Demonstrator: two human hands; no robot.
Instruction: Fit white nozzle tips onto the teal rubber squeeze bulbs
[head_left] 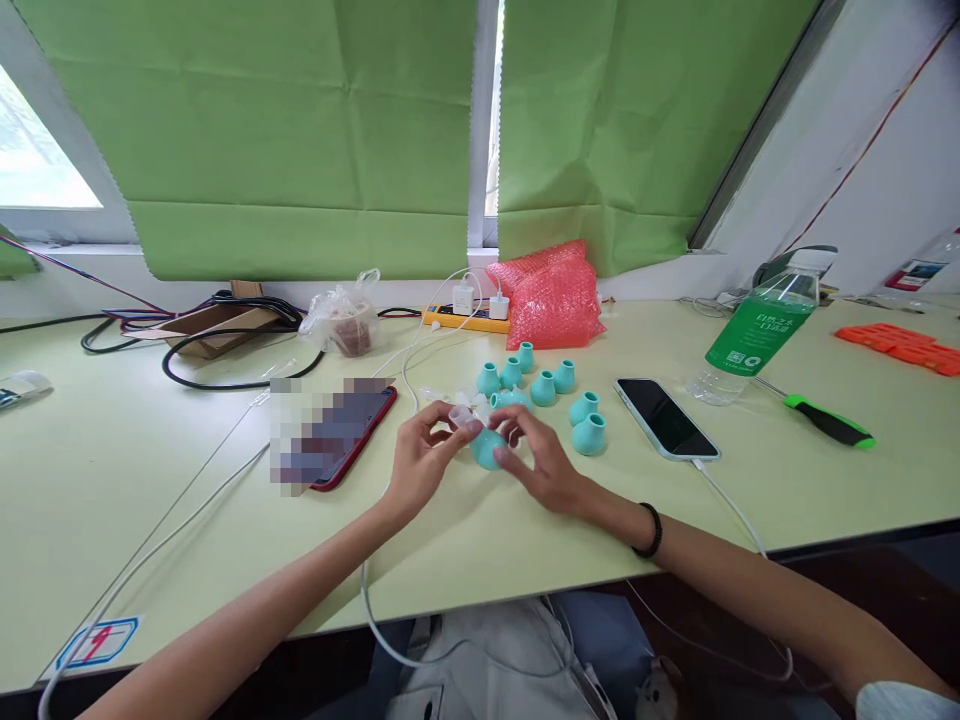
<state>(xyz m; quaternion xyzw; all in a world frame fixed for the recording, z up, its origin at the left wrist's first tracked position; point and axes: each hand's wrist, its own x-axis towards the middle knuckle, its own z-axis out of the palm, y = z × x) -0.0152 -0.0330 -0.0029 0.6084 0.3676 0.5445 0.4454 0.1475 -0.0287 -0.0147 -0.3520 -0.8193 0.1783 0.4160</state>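
Note:
My left hand (421, 455) pinches a small translucent, cup-like plastic piece (460, 416) between thumb and fingers. Beside it, my right hand (546, 465) has its thumb and fingers curled around the side of a round teal piece (487, 450), held low over the table in front of me. Another teal piece (511, 398) lies tipped just behind my hands, near some loose clear plastic bits (472, 398). Several more small teal pots with narrow necks (589, 434) stand upright behind and to the right. My fingers partly cover the held teal piece.
A red-edged phone (352, 435) lies left, a charging phone (667, 420) right. Beyond that are a green-labelled bottle (757, 335) and a screwdriver (831, 420). Pink bubble wrap (551, 300), an orange power strip (469, 319) and a bagged cup (351, 332) line the back. A white cable (390, 655) trails below.

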